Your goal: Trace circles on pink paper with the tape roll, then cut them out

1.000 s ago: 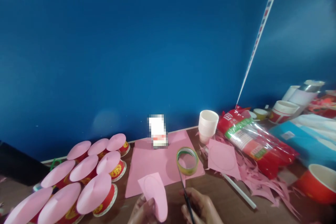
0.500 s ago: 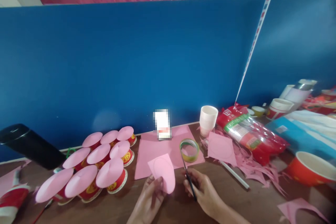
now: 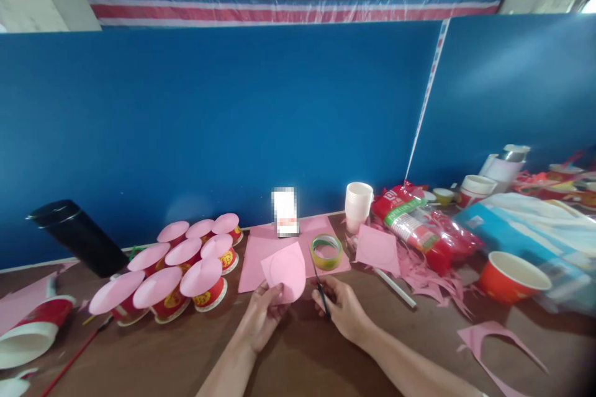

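Note:
My left hand (image 3: 266,313) pinches a partly cut piece of pink paper (image 3: 287,273); its right and lower edge is rounded, while corners stay on the upper left, and a drawn curve shows on it. In my right hand (image 3: 342,305) is a pair of dark scissors (image 3: 322,294), blades pointing up and away, a little to the right of the paper and apart from it. Behind the hands a roll of tape (image 3: 326,252) lies on a larger pink sheet (image 3: 256,254).
Left, several red paper cups (image 3: 205,294) stand topped with pink discs, beside a black bottle (image 3: 79,236). Right are stacked white cups (image 3: 358,205), a pink square (image 3: 376,249), a white stick (image 3: 395,288), paper scraps (image 3: 431,276), a red plastic package (image 3: 419,223) and an orange bowl (image 3: 512,279).
The camera view has shifted, so the whole scene sits differently. My left hand has turned the pink paper slightly; both hands keep their holds, with the scissors still apart from the paper.

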### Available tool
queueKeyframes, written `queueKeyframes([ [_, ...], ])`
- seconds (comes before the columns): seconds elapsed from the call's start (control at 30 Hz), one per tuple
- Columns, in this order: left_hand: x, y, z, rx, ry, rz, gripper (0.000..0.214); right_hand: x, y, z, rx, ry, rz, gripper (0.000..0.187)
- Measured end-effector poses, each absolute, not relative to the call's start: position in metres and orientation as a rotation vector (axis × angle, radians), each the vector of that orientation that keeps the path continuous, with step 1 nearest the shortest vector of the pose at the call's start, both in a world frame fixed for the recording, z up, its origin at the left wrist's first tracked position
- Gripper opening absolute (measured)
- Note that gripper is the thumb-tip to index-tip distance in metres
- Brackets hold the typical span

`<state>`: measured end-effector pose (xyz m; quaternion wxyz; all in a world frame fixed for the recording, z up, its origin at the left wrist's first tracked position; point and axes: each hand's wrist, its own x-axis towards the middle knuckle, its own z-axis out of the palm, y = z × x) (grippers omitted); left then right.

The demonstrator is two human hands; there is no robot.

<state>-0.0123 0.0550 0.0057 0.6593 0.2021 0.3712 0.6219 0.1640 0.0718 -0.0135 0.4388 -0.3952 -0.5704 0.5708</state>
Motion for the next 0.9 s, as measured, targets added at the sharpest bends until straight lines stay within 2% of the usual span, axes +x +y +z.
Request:
queueKeyframes([
  [0.4, -0.0057, 0.0533, 0.0043, 0.540, 0.879, 1.513, 0.038, 0.1624, 0.0679, -0.0140, -0.906, -1.400, 1.323, 0.036],
  [0.9, -0.0029, 0.0484, 0.0004, 0.687, 0.910, 1.567, 0.023, 0.1627, 0.0696, -0.0184, -0.917, -1.484, 1.317, 0.037],
])
